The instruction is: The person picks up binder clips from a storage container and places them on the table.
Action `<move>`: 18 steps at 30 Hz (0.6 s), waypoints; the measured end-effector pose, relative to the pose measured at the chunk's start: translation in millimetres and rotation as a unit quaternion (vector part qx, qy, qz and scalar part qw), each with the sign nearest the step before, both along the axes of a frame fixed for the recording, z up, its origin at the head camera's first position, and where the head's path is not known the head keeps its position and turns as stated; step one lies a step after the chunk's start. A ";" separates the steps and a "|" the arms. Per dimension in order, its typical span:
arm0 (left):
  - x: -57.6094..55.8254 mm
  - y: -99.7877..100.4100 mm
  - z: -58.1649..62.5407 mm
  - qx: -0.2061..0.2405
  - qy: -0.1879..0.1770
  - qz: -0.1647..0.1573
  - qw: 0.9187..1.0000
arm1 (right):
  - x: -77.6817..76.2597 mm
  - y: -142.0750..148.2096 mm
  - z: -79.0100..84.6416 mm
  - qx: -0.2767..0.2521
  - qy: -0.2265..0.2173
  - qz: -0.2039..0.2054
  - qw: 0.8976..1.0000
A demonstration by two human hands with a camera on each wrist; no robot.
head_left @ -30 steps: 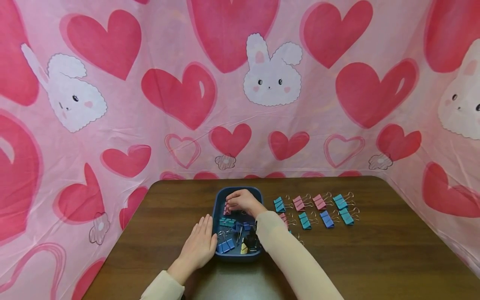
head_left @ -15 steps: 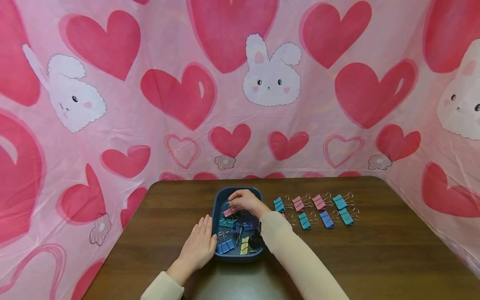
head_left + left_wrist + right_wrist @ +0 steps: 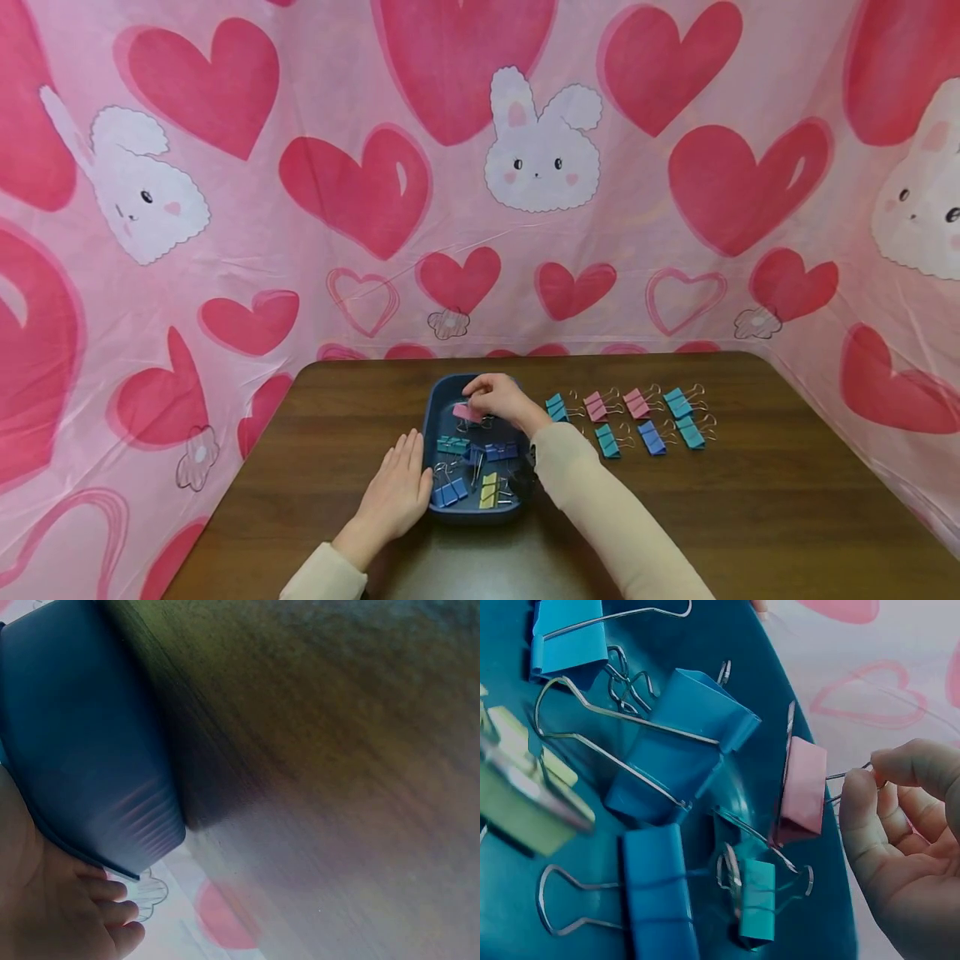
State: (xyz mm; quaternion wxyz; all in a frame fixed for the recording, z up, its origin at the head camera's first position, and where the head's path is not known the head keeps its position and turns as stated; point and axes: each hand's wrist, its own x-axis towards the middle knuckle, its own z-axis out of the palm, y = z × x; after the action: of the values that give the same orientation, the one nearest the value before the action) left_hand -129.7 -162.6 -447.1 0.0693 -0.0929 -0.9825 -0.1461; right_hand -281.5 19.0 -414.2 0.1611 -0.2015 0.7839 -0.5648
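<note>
My right hand [image 3: 508, 404] pinches a pink binder clip [image 3: 804, 787] by its wire handle, over the far part of a dark blue bin [image 3: 477, 517]. Along the bin's left side lies my left hand [image 3: 397, 483], fingers straight and touching the wall. Inside the bin are a green clip [image 3: 453, 445], a dark blue clip [image 3: 501, 452], a lighter blue clip [image 3: 450, 492] and a yellow clip [image 3: 489, 491]. A black item at the bin's right edge is mostly hidden by the right sleeve.
To the right of the bin, binder clips lie in rows on the wooden table [image 3: 750, 500]: among them a pink clip [image 3: 637, 403], a blue clip [image 3: 652, 438] and a teal clip [image 3: 690, 433]. The right forearm covers part of the nearer rows. A patterned pink cloth [image 3: 637, 250] hangs behind.
My right hand has lifted the pink clip a little and moved it right, away from the bin's left wall. The yellow clip shows more fully. My left hand stays put.
</note>
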 end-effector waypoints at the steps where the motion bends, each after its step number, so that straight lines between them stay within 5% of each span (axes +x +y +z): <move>1: 0.1 0.1 0.2 -0.001 -0.001 0.001 1.000 | 0.1 1.3 0.8 -0.002 -0.001 -0.002 1.000; 9: -0.4 -0.4 1.4 0.000 -0.010 0.004 1.000 | 11.8 19.2 22.5 -0.043 -0.015 0.002 0.999; 18: 0.2 0.0 2.6 -0.003 -0.004 -0.001 1.000 | 4.4 38.0 17.4 -0.076 -0.013 -0.036 0.996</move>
State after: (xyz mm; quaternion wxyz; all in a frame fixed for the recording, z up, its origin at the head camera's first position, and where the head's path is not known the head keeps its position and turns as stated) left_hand -129.5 -162.6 -444.5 0.0647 -0.0935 -0.9831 -0.1435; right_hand -277.1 57.0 -396.9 0.1350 -0.1776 0.7436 -0.6303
